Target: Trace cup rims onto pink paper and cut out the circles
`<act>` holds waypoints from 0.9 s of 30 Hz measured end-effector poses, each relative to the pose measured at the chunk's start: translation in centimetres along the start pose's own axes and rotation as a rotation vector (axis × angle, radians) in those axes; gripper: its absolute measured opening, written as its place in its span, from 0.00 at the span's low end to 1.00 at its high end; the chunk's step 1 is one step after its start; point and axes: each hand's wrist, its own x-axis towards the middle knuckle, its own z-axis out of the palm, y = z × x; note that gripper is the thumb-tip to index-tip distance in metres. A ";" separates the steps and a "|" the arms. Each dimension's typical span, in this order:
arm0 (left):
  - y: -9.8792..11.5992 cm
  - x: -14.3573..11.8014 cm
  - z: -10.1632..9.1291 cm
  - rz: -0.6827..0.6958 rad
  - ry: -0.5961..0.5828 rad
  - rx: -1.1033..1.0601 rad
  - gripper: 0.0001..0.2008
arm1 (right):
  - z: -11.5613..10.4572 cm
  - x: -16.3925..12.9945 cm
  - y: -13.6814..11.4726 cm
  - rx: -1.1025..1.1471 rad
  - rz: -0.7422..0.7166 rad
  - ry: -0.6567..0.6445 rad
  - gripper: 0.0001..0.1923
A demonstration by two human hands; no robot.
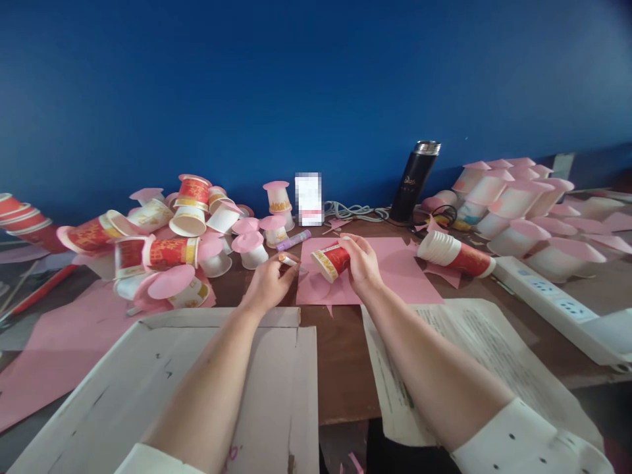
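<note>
My right hand (364,260) is closed around a red and gold paper cup (332,261), which it holds tilted above a pink paper sheet (399,270). To the cup's left, my left hand (270,282) pinches a short white glue stick (288,260) with an orange end. The glue stick points toward the cup but is apart from it. Just behind my left hand lies a purple tube (293,240). A pink paper piece (320,286) shows below the cup on the sheet.
Paper cups with pink discs (190,191) are heaped at left; more capped cups (513,197) stand at right. Nearby are a nested cup stack (457,253), a black flask (415,184), a white power strip (557,306), a cardboard box (197,349) and a printed sheet (474,342).
</note>
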 end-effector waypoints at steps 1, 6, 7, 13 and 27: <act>0.0 0.0 0.0 0.002 -0.003 0.001 0.12 | 0.0 -0.1 0.0 -0.008 -0.005 -0.009 0.15; 0.0 0.0 -0.1 0.000 -0.012 0.023 0.12 | 0.3 -0.5 -0.2 -0.067 -0.002 -0.025 0.15; 0.0 0.0 -0.1 0.003 -0.013 0.028 0.12 | 0.3 -0.6 -0.2 -0.083 0.000 -0.026 0.14; -0.1 0.0 -0.3 0.007 -0.009 0.073 0.11 | 0.4 -0.6 0.2 -0.163 0.019 -0.035 0.13; 0.8 -0.1 -1.4 0.052 -0.054 0.147 0.09 | 0.3 -0.4 0.6 -0.212 -0.006 -0.047 0.13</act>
